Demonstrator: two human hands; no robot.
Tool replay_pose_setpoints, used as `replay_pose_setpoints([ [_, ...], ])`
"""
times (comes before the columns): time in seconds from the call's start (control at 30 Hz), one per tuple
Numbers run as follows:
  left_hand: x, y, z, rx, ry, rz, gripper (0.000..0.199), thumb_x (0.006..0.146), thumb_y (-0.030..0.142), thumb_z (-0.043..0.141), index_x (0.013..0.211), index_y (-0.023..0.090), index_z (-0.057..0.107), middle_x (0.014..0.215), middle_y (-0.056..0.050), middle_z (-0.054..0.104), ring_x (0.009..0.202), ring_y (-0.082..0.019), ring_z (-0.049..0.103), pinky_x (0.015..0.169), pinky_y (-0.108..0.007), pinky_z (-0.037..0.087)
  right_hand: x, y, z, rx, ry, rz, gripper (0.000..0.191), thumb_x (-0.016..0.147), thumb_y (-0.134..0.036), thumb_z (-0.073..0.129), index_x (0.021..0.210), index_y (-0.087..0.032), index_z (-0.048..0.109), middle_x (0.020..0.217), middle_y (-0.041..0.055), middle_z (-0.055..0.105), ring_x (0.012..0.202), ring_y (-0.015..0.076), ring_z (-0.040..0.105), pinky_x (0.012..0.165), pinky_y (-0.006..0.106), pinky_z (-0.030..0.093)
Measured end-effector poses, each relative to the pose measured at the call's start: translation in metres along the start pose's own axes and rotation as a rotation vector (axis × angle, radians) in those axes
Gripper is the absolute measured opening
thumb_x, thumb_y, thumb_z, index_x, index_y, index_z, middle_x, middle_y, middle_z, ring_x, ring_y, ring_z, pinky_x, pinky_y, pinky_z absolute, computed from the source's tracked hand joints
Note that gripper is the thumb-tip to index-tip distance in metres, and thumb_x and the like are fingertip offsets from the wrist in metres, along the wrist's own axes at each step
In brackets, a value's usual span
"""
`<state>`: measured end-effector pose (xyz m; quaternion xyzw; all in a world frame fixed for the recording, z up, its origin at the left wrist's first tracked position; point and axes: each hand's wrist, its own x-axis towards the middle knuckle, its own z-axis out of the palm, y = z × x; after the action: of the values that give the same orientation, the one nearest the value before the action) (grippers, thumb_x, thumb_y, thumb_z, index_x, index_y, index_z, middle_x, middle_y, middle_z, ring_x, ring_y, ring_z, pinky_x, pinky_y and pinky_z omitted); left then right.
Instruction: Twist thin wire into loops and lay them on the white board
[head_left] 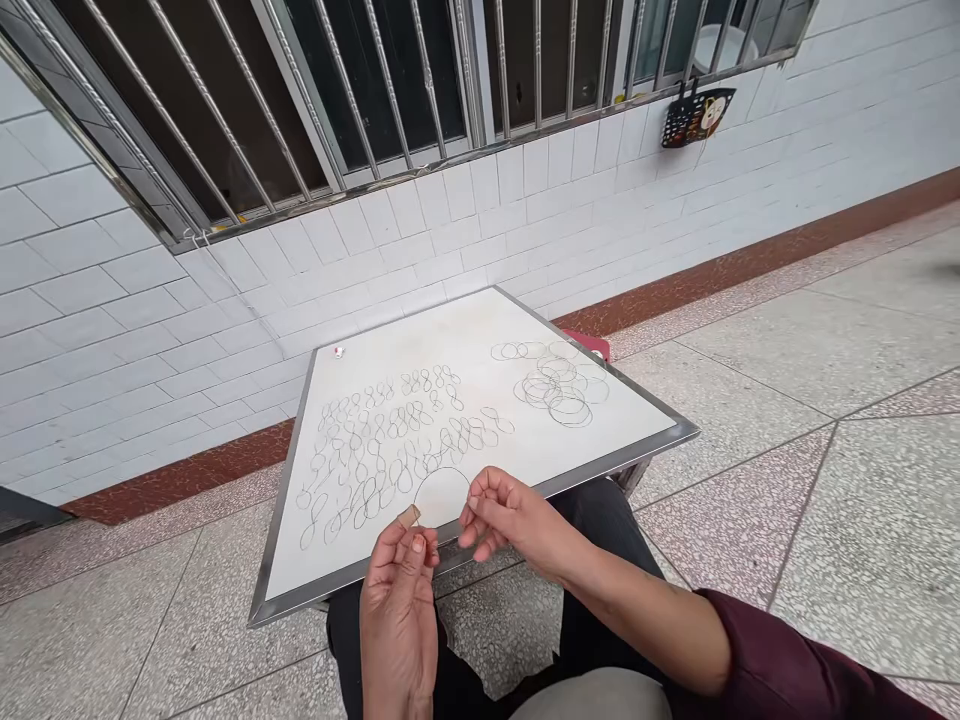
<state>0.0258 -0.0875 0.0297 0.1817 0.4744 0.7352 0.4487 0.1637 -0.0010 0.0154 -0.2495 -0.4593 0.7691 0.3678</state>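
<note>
Between my two hands is a thin, dark wire ring (442,468), held over the near edge of the white table (480,330). My left hand (405,580) pinches the ring's left side between thumb and index finger; tan tape wraps that index fingertip. On the opposite side, the fingers of my right hand (504,512) are closed at the ring's edge. Several rows of thin wire loops twisted into figure-eights (397,425) lie on the left and middle of the tabletop. At the right is a loose pile of round wire rings (568,408), overlapping each other.
A grey metal rim (645,447) edges the table, which stands by a white tiled wall (525,200). A small white object (339,352) sits at the far left corner. Barred windows (390,90) and a black hanging basket (686,118) are above. My knees are under the near edge.
</note>
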Motion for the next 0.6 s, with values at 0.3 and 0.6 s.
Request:
replay_pose_setpoints([
  [0.3,-0.005,0.002,-0.004,-0.055,-0.027,-0.017,0.041,0.068,0.029,0.084,0.106,0.019,0.072,0.080,-0.003,0.063,0.078,-0.014,0.059,0.073,-0.025,0.049,-0.003,0.009,-0.002,-0.226,0.066,-0.169,0.031,0.088,-0.049,0.061,0.109,-0.027,0.061,0.077,-0.0008,0.059,0.057,0.0113,0.052,0.050,0.025,0.044],
  [0.6,-0.006,0.000,-0.008,-0.115,-0.007,-0.051,0.040,0.065,0.025,0.086,0.103,0.019,0.074,0.084,-0.004,0.065,0.082,-0.013,0.061,0.073,-0.022,0.050,-0.004,0.014,0.000,-0.154,0.083,-0.112,0.032,0.081,-0.047,0.068,0.105,-0.025,0.063,0.074,-0.0021,0.059,0.055,0.0111,0.059,0.046,0.023,0.051],
])
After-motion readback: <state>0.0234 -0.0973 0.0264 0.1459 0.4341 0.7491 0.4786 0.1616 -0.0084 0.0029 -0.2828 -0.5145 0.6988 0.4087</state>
